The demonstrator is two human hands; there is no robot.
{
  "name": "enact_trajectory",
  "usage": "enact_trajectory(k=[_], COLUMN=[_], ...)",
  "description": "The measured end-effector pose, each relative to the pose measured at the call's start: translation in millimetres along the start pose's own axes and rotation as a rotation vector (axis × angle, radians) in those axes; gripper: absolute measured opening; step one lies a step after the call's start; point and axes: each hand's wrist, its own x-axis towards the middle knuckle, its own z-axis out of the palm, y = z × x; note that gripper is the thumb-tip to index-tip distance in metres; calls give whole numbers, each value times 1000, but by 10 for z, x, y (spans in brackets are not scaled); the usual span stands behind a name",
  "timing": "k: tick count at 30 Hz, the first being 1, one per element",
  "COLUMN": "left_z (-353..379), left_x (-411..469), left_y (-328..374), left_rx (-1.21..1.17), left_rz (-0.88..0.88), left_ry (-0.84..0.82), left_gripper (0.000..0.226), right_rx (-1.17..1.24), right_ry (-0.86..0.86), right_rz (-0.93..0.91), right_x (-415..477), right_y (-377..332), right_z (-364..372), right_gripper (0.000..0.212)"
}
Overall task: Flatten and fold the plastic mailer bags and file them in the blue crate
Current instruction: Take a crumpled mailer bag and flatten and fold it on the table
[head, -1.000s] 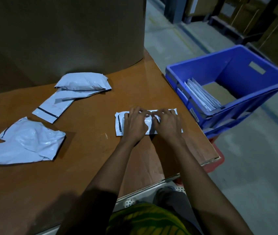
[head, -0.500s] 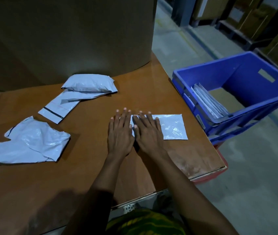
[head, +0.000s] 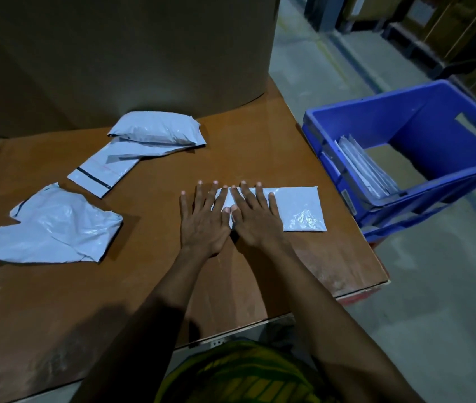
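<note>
Mailer bag (head: 297, 207) by the table (head: 260, 141) edge nearest the blue crate (head: 422, 112), under flat, released left grip (head: 203, 225) and right grip (head: 255, 222)

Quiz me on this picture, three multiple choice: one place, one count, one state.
1. Where in the blue crate do the filed mailers stand? A) against the wall nearest the table B) at the far wall C) flat on the floor
2. How many loose mailers lie on the table besides the folded mailer? A) one B) three C) five
3. How do the left hand and right hand meet the folded mailer? A) pressed flat B) pinching a corner C) lifted clear
1 A: they lean on that wall. 2 B: one puffy, one flat, one crumpled. 3 A: straight fingers lie on it.
</note>
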Motion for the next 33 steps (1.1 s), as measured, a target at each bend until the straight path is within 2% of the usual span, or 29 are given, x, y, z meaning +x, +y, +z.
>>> enact_trajectory(k=[3,5,9,14,20,26,32,33], left_z=[-22,-25,133,283,288,308,181,165], left_x=[58,109,204,193,324,211,291,300], left_y=[163,355,571,552,574,573,547,524], left_rx=[-25,-52,-60,-70,-54,-56,-67,-79], left_rz=[21,103,195,218,182,197,192,179], left_ry=[66,118,102,115,76,94,-48,-52], left_gripper=[65,61,59,54,56,54,63,64], right_rx=[30,-6,1,-205,-27,-15,-21,-28], right_ry=[164,207,150,170,183,212,46,63], right_rz=[20,84,161,127,208,233,204,179], right_x=[-90,-152,-252,-304,-128,-261,-205,-205], right_y=[234,409,612,717,674,627,676,707], right_z=[-99,-174,-123,105,8,37,-149,-171], right_gripper=[55,55,55,58,58,55,57,56])
